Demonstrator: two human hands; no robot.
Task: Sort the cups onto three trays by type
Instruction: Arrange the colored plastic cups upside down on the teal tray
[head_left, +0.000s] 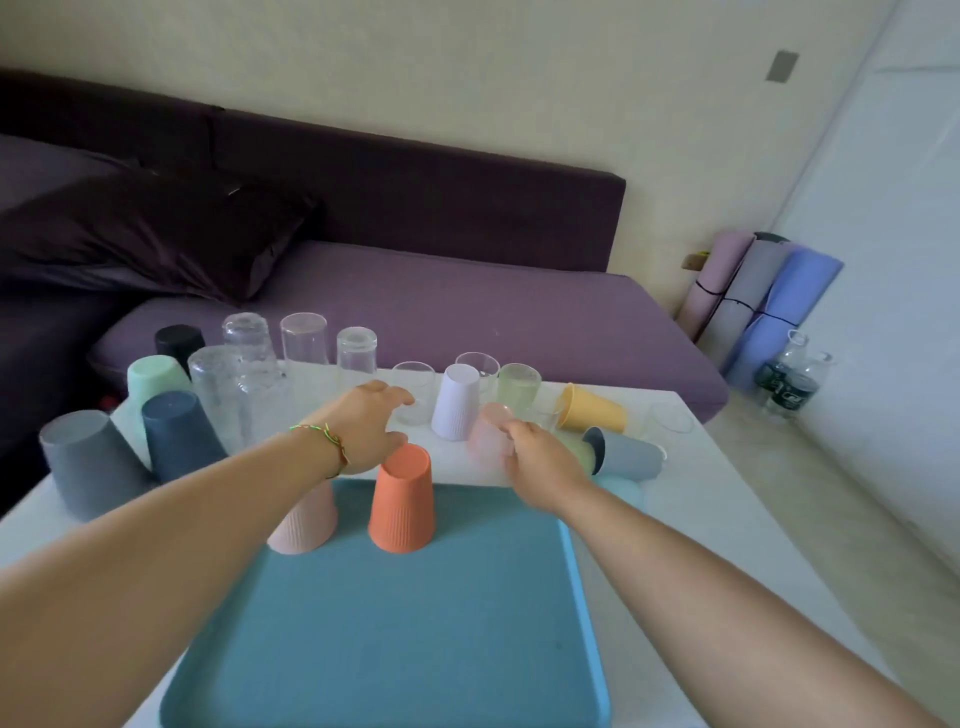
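Observation:
A blue tray lies on the white table in front of me. An orange ribbed cup stands upside down on it, beside a pink ribbed cup half hidden under my left forearm. My left hand reaches over them with relaxed fingers, its tips close to a small clear glass and a lavender ribbed cup. My right hand grips a blurred translucent pink cup just beyond the tray's far edge.
Grey, navy, mint and black cups stand inverted at the left, with several clear glasses behind. A yellow cup and a grey-blue cup lie on their sides at the right. A purple sofa lies beyond.

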